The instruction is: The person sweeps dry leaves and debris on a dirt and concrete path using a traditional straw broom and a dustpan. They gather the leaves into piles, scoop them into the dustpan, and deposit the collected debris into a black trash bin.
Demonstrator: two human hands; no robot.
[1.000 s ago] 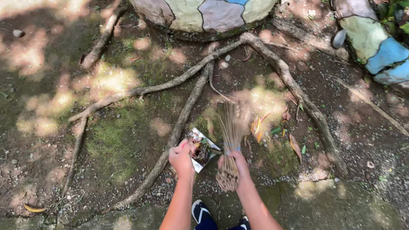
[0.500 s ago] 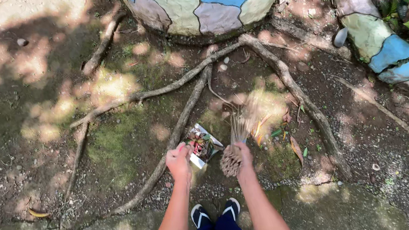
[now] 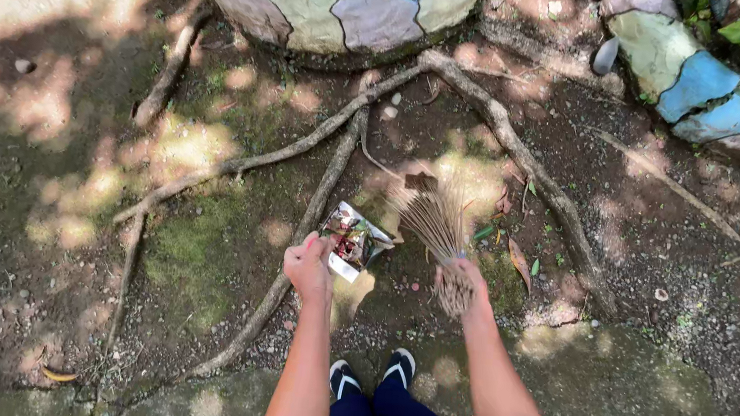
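- Ground (image 3: 72,206): bare packed soil with moss patches and dappled sunlight, fine gravel to the right.
- Painted stone border (image 3: 336,1): rounded masonry in blue, pale green and grey panels along the top edge; a second curved section (image 3: 698,86) at upper right.
- Tree roots (image 3: 317,194): several long roots fan out from the border base; one runs diagonally down just left of the left hand, another (image 3: 552,198) passes right of the broom.
- Arms: both bare forearms enter from the bottom edge, above dark trousers and sandalled feet (image 3: 372,376).
- Stick broom (image 3: 437,219): a short bundle of thin dry ribs, long axis running from the bound butt in the right hand up and slightly left to the splayed tips, which rest on or just over the soil.
- Right hand (image 3: 462,285): fingers closed round the bound end of the stick broom.
- Left hand (image 3: 308,265): fingers pinched on the near edge of the wrapper.
- Wrapper (image 3: 353,238): crumpled shiny foil packet, multicoloured, lying up and right of the left hand, between the two hands; its open mouth appears to face the broom tips, though the glare makes this uncertain. The left hand is the nearer one.
- Dry leaf (image 3: 520,260): small, orange-brown, just right of the broom.
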